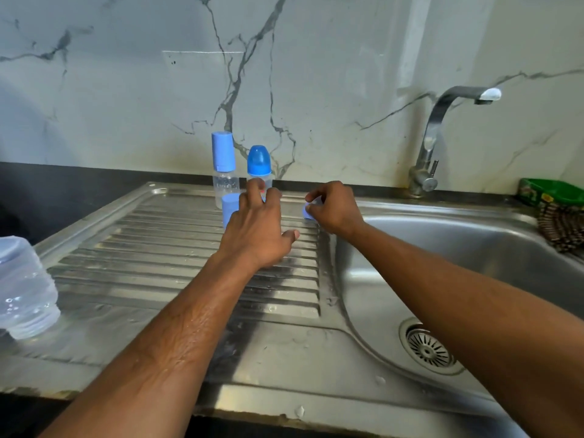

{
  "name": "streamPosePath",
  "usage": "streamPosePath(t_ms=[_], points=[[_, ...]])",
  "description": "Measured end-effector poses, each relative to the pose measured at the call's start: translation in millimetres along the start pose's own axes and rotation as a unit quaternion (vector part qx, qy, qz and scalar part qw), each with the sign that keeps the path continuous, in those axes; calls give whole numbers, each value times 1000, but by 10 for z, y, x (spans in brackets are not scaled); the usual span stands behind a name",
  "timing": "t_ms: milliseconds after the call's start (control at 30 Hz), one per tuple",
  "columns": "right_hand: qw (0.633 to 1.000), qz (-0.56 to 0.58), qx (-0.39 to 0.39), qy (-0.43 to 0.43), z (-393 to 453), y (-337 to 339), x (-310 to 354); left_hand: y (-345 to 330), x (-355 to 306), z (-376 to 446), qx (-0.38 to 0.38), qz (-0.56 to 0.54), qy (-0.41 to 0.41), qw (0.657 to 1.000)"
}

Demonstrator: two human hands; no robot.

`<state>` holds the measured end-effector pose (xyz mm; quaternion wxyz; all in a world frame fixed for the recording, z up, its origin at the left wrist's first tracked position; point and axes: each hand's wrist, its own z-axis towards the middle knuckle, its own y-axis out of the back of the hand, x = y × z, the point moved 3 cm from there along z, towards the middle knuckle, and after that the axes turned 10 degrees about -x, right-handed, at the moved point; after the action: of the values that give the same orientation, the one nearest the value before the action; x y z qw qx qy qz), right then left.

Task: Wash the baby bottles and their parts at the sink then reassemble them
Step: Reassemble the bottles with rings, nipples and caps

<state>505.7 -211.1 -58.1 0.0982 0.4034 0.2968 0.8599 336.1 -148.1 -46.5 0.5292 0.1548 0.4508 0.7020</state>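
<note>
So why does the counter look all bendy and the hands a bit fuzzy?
Head view: the wide-angle lens bows the drainboard edges and stretches both arms; the left hand and right hand are softly smeared, probably motion blur, so the small blue part the right hand pinches is unclear; soft light glares on the sink steel and on the tap.

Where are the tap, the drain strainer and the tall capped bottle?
tap (433,134): head view, on its upright neck.
drain strainer (427,348): head view, on its slotted centre.
tall capped bottle (223,151): head view, on its blue cap.
</note>
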Motion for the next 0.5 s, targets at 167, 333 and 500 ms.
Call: streamPosePath(t_ms=[167,333,500], points=[[995,93,-4,47,-577,412,368,327,-179,-141,30,-2,-16,999],[985,100,61,128,-1230,527,749,861,-84,-406,-75,36,37,996],[970,125,114,173,-1696,455,1099,1456,526,-693,-86,267,93,955]])
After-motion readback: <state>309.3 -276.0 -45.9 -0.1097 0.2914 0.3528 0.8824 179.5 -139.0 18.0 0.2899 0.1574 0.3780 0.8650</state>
